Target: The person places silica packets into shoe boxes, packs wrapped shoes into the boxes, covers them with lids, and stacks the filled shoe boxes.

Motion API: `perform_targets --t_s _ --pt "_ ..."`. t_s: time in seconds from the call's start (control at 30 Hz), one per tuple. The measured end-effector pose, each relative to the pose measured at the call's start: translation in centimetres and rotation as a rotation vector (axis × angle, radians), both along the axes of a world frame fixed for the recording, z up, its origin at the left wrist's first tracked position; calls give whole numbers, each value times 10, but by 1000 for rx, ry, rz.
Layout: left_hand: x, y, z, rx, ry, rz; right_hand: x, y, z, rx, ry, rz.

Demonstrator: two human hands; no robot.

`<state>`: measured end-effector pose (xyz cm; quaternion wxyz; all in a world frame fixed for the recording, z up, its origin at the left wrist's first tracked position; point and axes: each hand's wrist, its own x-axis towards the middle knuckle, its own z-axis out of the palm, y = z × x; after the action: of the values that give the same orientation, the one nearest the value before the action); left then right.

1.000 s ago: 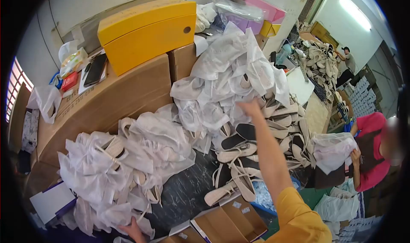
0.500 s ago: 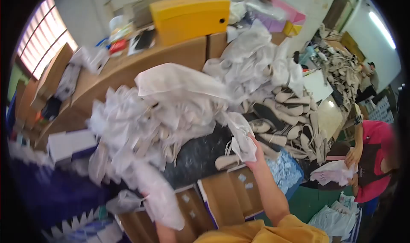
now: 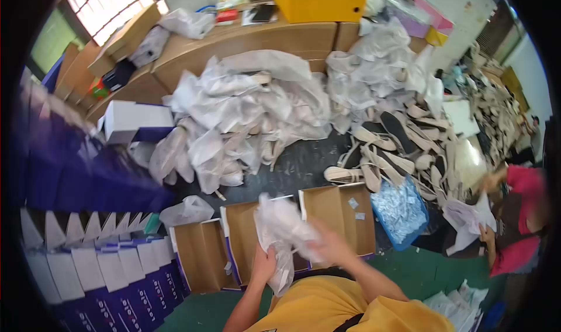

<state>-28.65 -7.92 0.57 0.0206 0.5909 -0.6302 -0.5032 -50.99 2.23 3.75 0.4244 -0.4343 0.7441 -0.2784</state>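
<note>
My left hand [image 3: 266, 263] is closed round a white shoe bag [image 3: 283, 268] with something bulky inside, low over the open boxes. My right hand [image 3: 328, 242], smeared by motion, is at the right end of a second white shoe bag [image 3: 286, 218], which meets the first. Whatever is inside the bags is hidden. Beneath lies the middle open cardboard box [image 3: 241, 218], partly covered by the bags. Another open box [image 3: 327, 206] sits to its right, with small packets inside, and a third open box [image 3: 196, 244] to its left.
White bagged shoes [image 3: 234, 110] are heaped on the dark table [image 3: 298, 162]. Loose beige shoes [image 3: 397, 151] lie to the right, above a blue basket [image 3: 425, 215] of small packets. Purple boxes [image 3: 117, 297] line the left. A co-worker [image 3: 520, 215] handles white material at right.
Both hands have drawn together over the middle box, bringing the white bags with them. My right hand has left the shoe pile. The view has shifted, showing more boxes at left.
</note>
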Motion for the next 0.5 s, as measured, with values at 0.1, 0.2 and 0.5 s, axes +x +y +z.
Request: perform_targets --t_s 0.1,0.2,0.5 --pt "-21 37 -60 -249 131 -72 62 -32 -25 327 380 242" --pt "-41 37 -64 -475 80 -287 -7 -50 -99 52 349 259" --pt "-73 -265 -14 -1179 -256 18 -565 -194 32 -379 910 -1121"
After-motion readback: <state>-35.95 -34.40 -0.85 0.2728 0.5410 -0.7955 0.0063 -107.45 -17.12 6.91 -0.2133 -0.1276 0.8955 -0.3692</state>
